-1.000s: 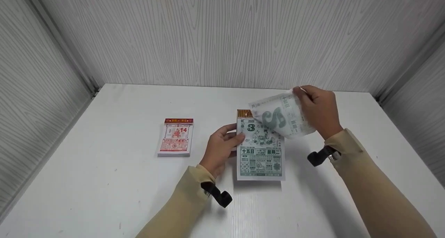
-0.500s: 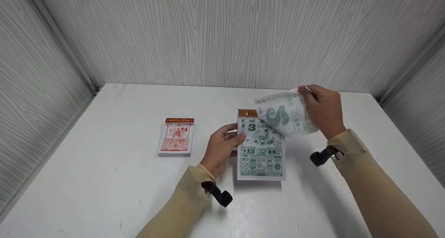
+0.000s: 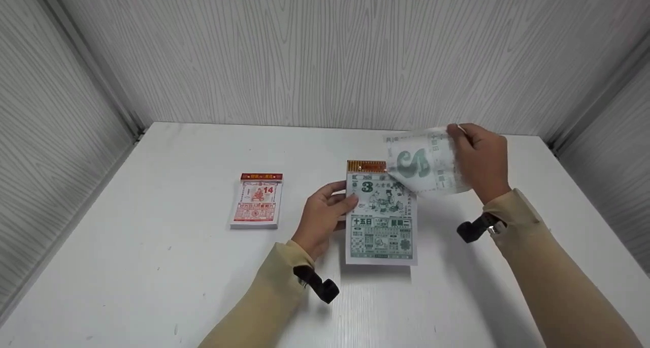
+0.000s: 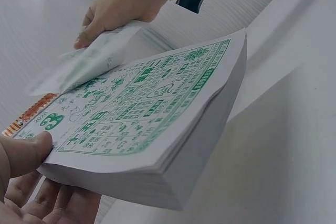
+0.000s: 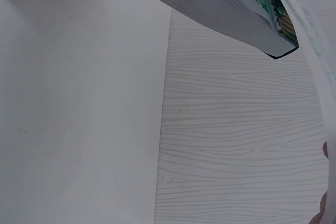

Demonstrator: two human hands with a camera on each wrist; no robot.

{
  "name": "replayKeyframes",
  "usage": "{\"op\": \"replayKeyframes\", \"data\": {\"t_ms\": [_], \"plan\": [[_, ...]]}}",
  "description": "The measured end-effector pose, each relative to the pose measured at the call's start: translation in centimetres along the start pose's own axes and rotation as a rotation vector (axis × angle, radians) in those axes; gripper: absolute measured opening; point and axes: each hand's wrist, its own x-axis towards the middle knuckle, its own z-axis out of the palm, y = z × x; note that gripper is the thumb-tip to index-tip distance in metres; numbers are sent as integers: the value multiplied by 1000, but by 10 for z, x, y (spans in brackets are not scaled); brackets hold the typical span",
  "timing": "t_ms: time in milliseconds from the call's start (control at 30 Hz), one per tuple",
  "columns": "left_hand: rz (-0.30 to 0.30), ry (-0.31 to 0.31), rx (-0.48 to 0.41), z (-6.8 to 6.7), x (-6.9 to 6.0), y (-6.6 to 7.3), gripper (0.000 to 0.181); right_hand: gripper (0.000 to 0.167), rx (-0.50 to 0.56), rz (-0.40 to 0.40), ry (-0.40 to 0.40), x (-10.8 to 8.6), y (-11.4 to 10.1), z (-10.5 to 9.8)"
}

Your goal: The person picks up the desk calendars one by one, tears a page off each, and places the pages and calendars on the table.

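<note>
In the head view I have a thick calendar (image 3: 381, 239) held above the table (image 3: 152, 292), right of centre, its near end casting a shadow on the surface. The left hand (image 3: 321, 218) pinches its left edge, thumb on the printed face. The right hand (image 3: 483, 160) pinches a thin sheet (image 3: 424, 157) between thumb and fingers, out to the right. I judge the tearing more than half done: the left part of the orange strip (image 3: 366, 166) is bare and the page numbered 3 is mostly uncovered, while the sheet hides the right end, where I take the last joined bit to be. A smaller red calendar (image 3: 256, 206) lies flat to the left, apart from the hands. From the left wrist, I see the left fingers tucked under the calendar and the sheet folded up over its far part. From the right wrist, the sheet bows past the strip's corner; I cannot tell how much is attached there, and only fingertips show at the edge, so that view alone does not settle the right grip. I find no container in any view, just the bound pages.
</note>
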Motion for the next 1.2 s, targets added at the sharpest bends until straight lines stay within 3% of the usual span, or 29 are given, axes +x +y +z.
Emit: {"op": "replayKeyframes", "data": {"t_ms": [667,1200], "plan": [[-6,-7,-11,0,0,0,43,44,4,59,76,2,13,-9],[-7,-12,-17,-1,1,1,42,44,-3,60,139,4,22,-10]]}}
